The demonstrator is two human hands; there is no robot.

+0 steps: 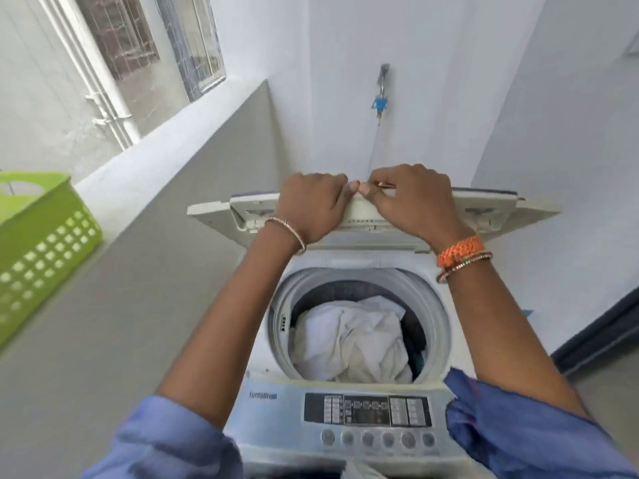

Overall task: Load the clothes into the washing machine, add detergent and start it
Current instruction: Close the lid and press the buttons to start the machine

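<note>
Top-loading washing machine (345,423) seen from above, its folding lid (373,216) raised and standing at the back of the opening. Left hand (311,209) grips the lid's upper edge, fingers (325,179) curled over the top and clamped on it; thumb tip shows at the front. Right hand (415,202) just beside it on the same edge, fingers (408,174) likewise hooked over and clamped on the lid. The two thumbs nearly touch at the middle of the lid. Thin bangle (287,233) on the left wrist; orange braided band (460,252) and thin bangles on the right. Blue sleeves (166,440) pushed up both forearms. Drum (435,319) open below the arms, holding clothes (352,340): a crumpled white piece on top, something darker showing at its right edge. Control panel (368,411) at the near edge of the machine, dark display block with a row of round buttons (377,439) beneath; lettering too blurred to read. On the wall behind, a tap (382,77) with a blue fitting, hose running down behind the lid. To the left, a grey ledge (138,257) carries a green perforated basket (41,247); its contents cannot be made out from this angle. Window (186,39) and white pipes (100,84) beyond the ledge
</note>
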